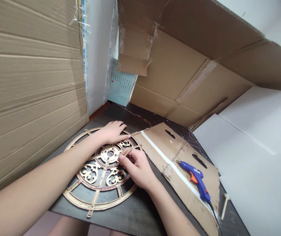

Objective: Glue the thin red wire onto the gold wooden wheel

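A round gold openwork frame (98,188) with scroll ornaments and a ring at its centre lies on the dark table (140,214). Thin reddish wire runs along its inner ring. My left hand (113,132) rests palm down with fingers spread on the upper part of the frame. Just right of the centre ring, my right hand (137,165) pinches a small tan stick (125,153) between thumb and fingers, its lower end close to the frame.
A blue glue gun (198,180) with an orange trigger lies on a flat cardboard sheet (155,144) at the right. Beyond it is a small pale stick (225,206). Cardboard walls (175,65) stand behind and left, near a light-blue printed box (122,87). Loose thin wires lie at the back.
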Available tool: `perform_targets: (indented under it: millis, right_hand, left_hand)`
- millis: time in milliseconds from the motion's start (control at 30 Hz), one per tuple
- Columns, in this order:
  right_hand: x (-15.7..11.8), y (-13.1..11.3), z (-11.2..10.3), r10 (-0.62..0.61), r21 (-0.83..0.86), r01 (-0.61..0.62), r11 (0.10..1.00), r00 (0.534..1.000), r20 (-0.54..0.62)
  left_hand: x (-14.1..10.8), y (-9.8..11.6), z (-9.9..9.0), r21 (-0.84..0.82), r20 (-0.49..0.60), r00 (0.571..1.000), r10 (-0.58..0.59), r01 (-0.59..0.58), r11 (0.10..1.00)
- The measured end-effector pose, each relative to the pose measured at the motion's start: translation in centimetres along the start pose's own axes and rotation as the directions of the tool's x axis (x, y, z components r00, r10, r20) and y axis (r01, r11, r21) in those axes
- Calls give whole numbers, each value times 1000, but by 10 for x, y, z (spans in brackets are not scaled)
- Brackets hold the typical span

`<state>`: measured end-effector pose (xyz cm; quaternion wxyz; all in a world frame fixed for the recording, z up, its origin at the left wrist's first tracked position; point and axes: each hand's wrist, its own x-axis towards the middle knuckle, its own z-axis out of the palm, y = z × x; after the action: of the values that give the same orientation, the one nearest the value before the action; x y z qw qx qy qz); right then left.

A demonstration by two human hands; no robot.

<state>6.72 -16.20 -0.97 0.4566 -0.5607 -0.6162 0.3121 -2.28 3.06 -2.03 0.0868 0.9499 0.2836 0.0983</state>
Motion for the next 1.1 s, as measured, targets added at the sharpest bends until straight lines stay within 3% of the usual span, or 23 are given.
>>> perform_targets:
  millis: [133,633,833,1100]
  right_hand:
    - [0,1,0,23,26,-23,999,1000,-1]
    - [-2,-3,0,-135,-205,120,971,989,-58]
    - [-4,-2,2,-75,-148,58,987,991,-109]
    - [-4,-6,1,-124,-146,119,982,992,-21]
  left_hand:
    - [0,1,-1,-4,5,1000,4,-4,1000]
    - [-1,2,-2,1,6,1000,5,-5,1000]
    - [-2,2,-2,-6,0,1000,2,-2,1000]
    - [-2,1,-1,-4,-7,1000,13,-13,1000]
